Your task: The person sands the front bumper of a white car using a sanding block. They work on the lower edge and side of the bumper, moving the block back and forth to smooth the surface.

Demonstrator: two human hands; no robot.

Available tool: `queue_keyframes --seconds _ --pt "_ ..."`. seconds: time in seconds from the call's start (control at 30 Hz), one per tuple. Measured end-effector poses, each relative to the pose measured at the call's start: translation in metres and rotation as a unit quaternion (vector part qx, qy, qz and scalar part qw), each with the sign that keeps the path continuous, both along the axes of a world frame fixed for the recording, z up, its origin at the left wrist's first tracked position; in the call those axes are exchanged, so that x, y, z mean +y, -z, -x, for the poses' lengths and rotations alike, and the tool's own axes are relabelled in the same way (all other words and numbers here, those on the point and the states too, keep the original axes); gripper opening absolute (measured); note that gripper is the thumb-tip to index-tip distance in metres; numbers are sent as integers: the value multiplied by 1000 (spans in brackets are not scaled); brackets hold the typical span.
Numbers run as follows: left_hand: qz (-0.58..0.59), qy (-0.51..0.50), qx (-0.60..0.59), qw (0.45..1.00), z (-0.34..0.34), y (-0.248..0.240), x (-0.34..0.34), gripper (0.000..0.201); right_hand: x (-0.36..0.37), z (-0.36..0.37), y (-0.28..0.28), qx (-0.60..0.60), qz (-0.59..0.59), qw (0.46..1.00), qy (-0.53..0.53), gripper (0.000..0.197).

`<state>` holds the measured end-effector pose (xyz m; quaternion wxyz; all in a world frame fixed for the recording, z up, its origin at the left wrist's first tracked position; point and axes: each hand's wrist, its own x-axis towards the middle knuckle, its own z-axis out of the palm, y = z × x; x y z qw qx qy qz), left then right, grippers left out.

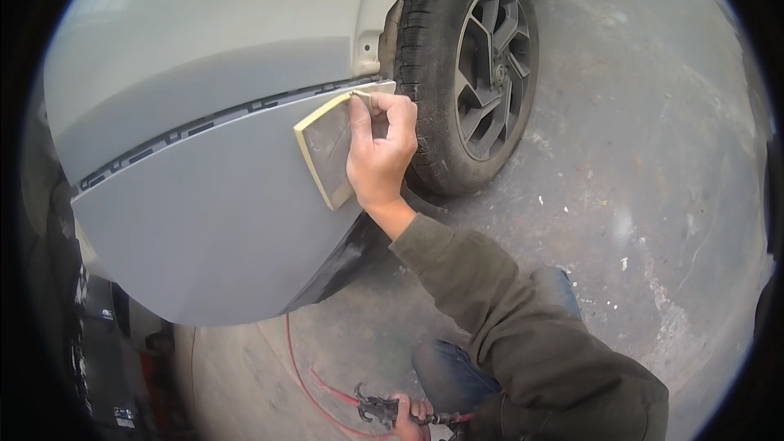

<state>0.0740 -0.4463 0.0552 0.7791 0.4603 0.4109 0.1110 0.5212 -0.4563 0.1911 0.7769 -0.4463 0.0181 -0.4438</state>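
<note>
Grey-faced pad w/ yellow edges (322, 147) is up at the panel's top R corner, in front of the grey panel (204, 212); can't tell if it's touching. R hand (381, 155) has its upper edge pinched btwn thumb & fingertips, edge bent there. Pad's face is toward the viewer; its L edge slants from upper L down to lower R, top edge rising to the R. Long axis unclear, since the hand covers the R part. Most of the visible pad sits L of & below the pinch. Tyre (416, 73) is just R of the hand. L hand (404, 422), partly cut off at the bottom, is wrapped round a dark gun-type tool (374, 410), red hose (296, 363) near it.
</note>
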Motion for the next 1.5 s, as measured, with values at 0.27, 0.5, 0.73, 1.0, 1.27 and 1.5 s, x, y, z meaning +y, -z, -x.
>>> queue_keyframes --seconds 0.27,0.5,0.73,1.0,1.27,1.5 --pt "11 -8 19 1000 1 2 3 25 -7 -7 -11 -10 -14 1000 -17 17" --pt "-40 -65 66 995 -14 -10 -14 27 -5 0 14 31 54 998 -18 17" --pt "2 -13 -19 1000 15 8 -5 24 -2 8 19 36 32 998 -41 18" --pt "-47 -56 5 997 3 -17 -31 20 -10 46 63 103 55 981 -154 20" --pt "-13 -41 -30 999 11 -2 -28 17 -67 59 143 290 -202 880 -318 44" --pt "-6 -54 -32 998 15 -13 -32 19 -89 76 56 123 -199 930 -282 45"
